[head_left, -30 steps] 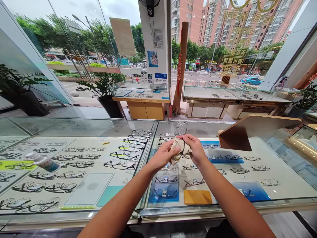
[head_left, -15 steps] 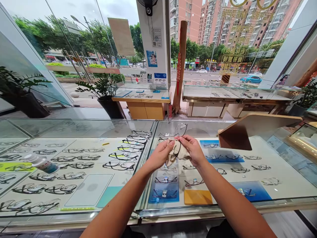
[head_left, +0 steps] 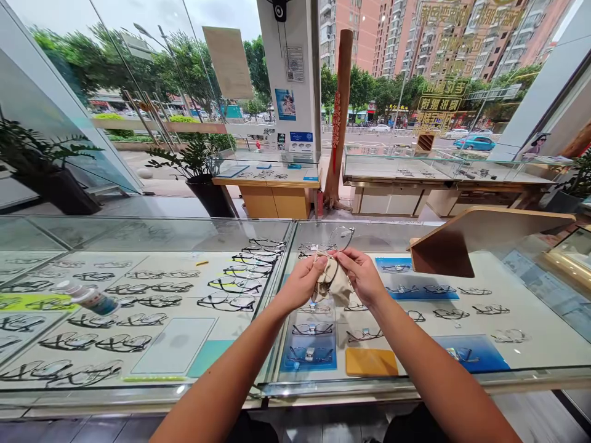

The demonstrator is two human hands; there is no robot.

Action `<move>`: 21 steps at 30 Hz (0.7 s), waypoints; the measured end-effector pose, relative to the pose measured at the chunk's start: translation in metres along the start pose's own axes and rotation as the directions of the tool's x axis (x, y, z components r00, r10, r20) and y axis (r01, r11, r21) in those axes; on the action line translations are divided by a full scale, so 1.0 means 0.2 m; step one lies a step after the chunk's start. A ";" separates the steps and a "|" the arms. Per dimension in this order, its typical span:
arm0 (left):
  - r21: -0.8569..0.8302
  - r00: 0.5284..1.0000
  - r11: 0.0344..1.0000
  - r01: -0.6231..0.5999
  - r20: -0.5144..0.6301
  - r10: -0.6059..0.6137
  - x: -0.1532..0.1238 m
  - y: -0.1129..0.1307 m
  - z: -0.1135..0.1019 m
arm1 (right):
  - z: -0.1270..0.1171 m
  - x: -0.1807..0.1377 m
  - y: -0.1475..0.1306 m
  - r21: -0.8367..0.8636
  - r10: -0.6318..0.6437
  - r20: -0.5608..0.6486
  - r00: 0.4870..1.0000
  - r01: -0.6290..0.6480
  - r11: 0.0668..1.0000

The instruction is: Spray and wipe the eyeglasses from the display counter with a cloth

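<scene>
Both hands meet above a glass display counter (head_left: 138, 394). My left hand (head_left: 302, 284) pinches a beige cleaning cloth (head_left: 333, 280) wrapped round part of a thin-framed pair of glasses (head_left: 339, 239). My right hand (head_left: 359, 274) grips the same cloth and glasses from the right, fingers closed. One clear lens sticks up beyond the fingers; the other lens is hidden in the cloth.
Rows of glasses (head_left: 226, 286) lie under the glass. A small spray bottle (head_left: 87, 298) lies on the counter at left. A tilted wooden stand (head_left: 466, 237) sits at right. Further showcases (head_left: 397, 169), potted plants (head_left: 201, 166) and shop windows are beyond.
The cloth has shifted in my fingers and more of the lens now shows above them. Both hands sit slightly higher and closer together than a second ago.
</scene>
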State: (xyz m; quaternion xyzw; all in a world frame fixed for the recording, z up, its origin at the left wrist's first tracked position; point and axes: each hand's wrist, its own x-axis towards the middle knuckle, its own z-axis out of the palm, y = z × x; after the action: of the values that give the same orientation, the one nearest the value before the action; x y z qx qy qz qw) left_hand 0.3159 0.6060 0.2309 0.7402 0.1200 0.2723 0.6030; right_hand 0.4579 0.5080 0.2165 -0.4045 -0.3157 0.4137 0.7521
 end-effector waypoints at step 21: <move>-0.139 0.963 0.981 0.134 0.250 -0.096 0.01 0.00 -0.05 | -0.01 0.01 0.01 0.041 0.070 0.009 0.997 -0.071 0.997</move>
State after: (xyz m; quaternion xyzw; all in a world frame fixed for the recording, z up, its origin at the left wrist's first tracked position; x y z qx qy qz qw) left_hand 0.3127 0.6147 0.2320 0.7108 0.0669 0.1527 0.6834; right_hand 0.4594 0.5087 0.2142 -0.3980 -0.2955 0.4481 0.7440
